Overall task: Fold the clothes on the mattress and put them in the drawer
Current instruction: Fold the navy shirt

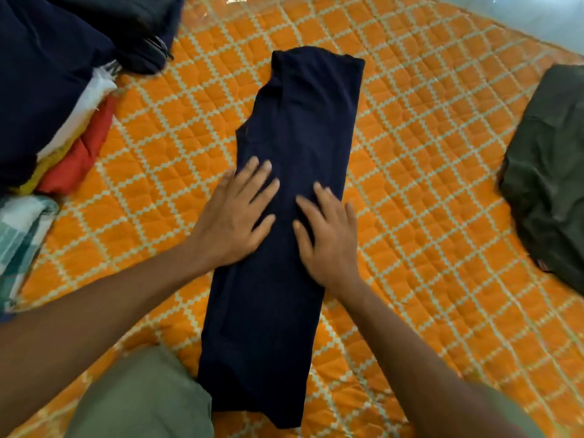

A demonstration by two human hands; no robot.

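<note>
A dark navy garment (294,128) lies folded into a long narrow strip down the middle of the orange quilted mattress (426,159). My left hand (234,216) rests flat on the strip's left side with fingers spread. My right hand (328,238) lies flat on its right side, fingers apart. Neither hand grips the cloth. The near end of the strip reaches my knee.
A heap of unfolded clothes (57,99), navy, white, red and yellow, sits at the upper left. A checked teal and white cloth (22,235) lies at the left edge. A dark green folded garment (550,172) lies at the right. Grey floor (521,17) shows beyond the mattress.
</note>
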